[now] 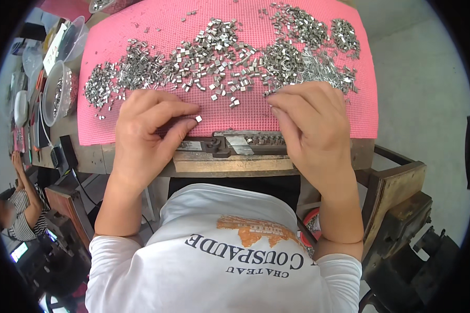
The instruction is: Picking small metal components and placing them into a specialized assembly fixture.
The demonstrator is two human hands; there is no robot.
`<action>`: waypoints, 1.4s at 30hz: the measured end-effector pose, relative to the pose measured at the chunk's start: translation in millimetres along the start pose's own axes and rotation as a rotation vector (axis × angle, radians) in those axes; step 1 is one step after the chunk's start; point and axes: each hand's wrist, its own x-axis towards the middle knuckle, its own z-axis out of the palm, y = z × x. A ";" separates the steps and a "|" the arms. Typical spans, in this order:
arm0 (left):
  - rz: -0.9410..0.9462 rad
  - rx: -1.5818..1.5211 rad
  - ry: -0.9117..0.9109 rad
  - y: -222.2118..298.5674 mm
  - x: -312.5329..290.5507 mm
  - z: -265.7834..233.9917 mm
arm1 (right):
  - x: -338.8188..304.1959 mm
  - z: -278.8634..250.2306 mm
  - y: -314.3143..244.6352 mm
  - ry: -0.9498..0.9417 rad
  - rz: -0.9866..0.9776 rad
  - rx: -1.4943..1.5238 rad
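Observation:
My left hand is closed in a pinch, with a small square metal piece at the tips of its thumb and forefinger. My right hand reaches to the near edge of the metal heaps, fingers bent together; whatever its fingertips hold is too small to make out. Loose small metal blocks lie scattered beyond both hands on a pink mesh mat. Between my wrists, a long dark metal fixture carries a row of small metal pieces and lies along the bench's near edge.
Thin silvery pins are heaped at the right, with more small parts behind. Clear plastic tubs stand left of the mat. A red container is below the bench. Another person sits at far left.

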 end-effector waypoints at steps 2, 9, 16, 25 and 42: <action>-0.003 -0.004 -0.020 2.3 3.7 -0.8 | 7.6 8.3 3.8 -0.011 -0.035 -0.019; 0.125 0.183 -0.115 2.3 9.5 -4.2 | 26.0 24.3 14.4 -0.062 -0.122 -0.091; 0.149 0.168 -0.102 0.7 13.0 -3.1 | 36.8 22.2 15.3 -0.130 -0.154 -0.154; 0.166 0.166 -0.095 1.3 14.3 -4.7 | 43.5 16.6 9.6 -0.195 -0.235 -0.221; 0.127 0.200 -0.124 8.5 22.8 -2.0 | 115.7 15.7 7.0 -0.819 -0.152 -0.291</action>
